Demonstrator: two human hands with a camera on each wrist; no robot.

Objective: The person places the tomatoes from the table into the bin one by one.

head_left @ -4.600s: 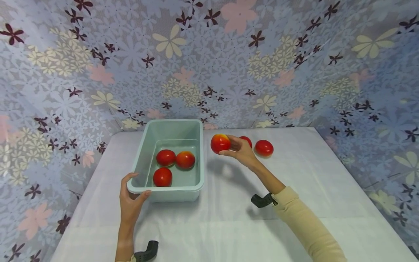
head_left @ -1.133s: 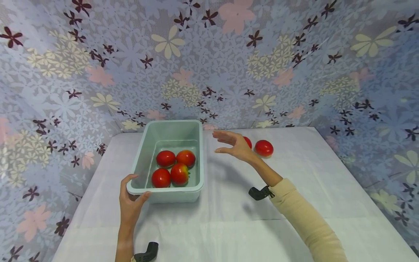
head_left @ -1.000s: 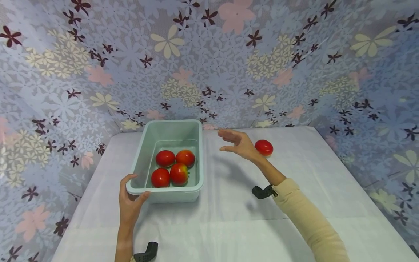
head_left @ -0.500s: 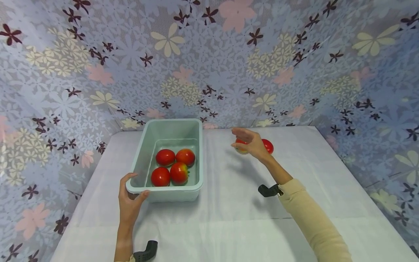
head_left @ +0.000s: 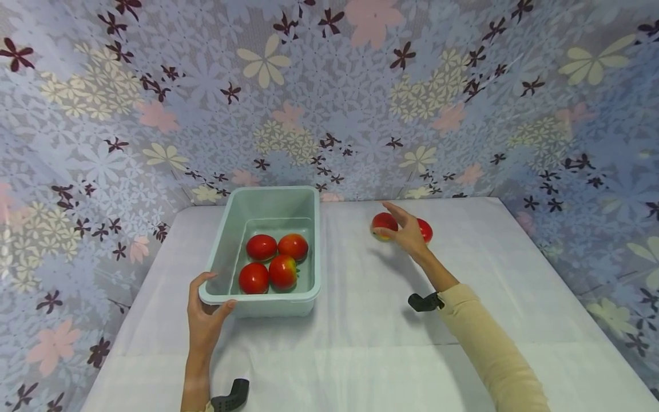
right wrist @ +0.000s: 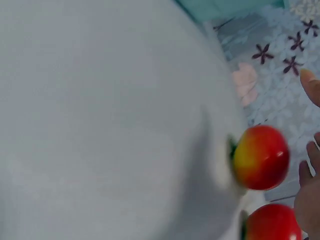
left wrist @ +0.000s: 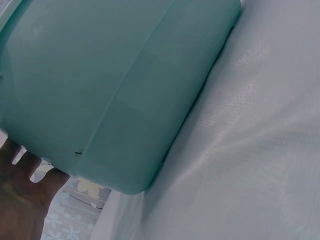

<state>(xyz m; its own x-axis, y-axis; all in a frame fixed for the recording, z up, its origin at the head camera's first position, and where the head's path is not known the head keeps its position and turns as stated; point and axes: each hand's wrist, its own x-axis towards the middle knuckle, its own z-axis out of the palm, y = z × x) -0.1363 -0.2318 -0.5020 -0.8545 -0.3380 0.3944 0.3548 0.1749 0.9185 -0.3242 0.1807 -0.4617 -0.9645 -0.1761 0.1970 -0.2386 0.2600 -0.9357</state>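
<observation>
In the head view my left hand point(head_left: 202, 323) holds the near left corner of a pale green plastic bin point(head_left: 273, 203), thumb and fingers on its rim. Several shiny red tomatoes point(head_left: 262, 247) lie together on the bin's floor. My right hand point(head_left: 411, 233) hovers at a tomato point(head_left: 383, 223) on the table, thumb and fingers spread apart around it. In the right wrist view this tomato point(right wrist: 262, 157), yellowish at its green stem end, shows a gap to the fingers. A second tomato point(head_left: 425, 230) lies just right of the hand, partly hidden by it.
A white cloth point(head_left: 360, 355) covers the table, wrinkled near the front. Flower-patterned fabric point(head_left: 329, 103) hangs behind it and at both sides. A black wrist camera point(head_left: 424, 301) sits on my right wrist, another point(head_left: 231, 396) on my left.
Earlier my right hand held a tomato beside the bin; another tomato now lies inside. The emptied hand has moved right to the tomatoes on the table. My left hand stays on the bin.
</observation>
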